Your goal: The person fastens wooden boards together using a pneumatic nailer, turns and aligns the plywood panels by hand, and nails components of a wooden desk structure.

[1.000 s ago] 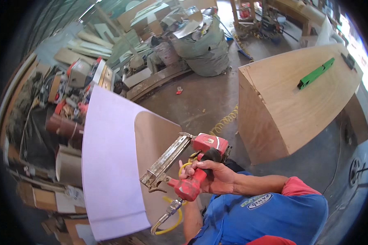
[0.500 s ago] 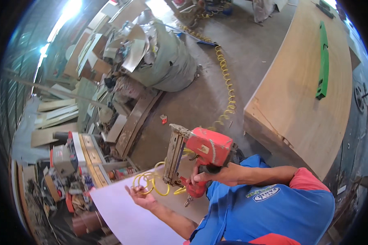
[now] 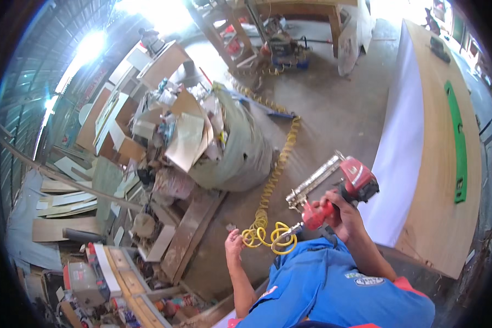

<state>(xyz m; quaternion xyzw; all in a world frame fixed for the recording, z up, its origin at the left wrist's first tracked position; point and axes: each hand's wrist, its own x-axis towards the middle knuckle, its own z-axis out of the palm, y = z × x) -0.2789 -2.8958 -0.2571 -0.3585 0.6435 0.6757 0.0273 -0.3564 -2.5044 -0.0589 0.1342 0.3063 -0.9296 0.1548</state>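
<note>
My right hand (image 3: 340, 217) is closed round the handle of a red nail gun (image 3: 361, 179), whose long metal magazine points up and left. A yellow coiled air hose (image 3: 265, 210) runs from the floor into loose loops and joins the gun at a metal fitting (image 3: 296, 228). My left hand (image 3: 234, 242) is raised at the leftmost loop, its fingers curled against the hose. Something small and pale shows at those fingertips, too blurred to name. To the right of the gun lies a long wooden panel (image 3: 434, 126) with a white side face (image 3: 396, 145).
A green level-like bar (image 3: 457, 145) and a dark tool (image 3: 439, 50) lie on the panel. A big sack of offcuts (image 3: 232, 142) stands ahead, left of the hose. Boards and a cluttered toolbox (image 3: 85, 284) fill the left. A blue compressor-like machine (image 3: 287, 50) sits farther back.
My view has swung up. The nail gun has moved right and tipped over, its magazine now slanting. My left hand has turned upward with the hose loops, and the panel's white side has come into view.
</note>
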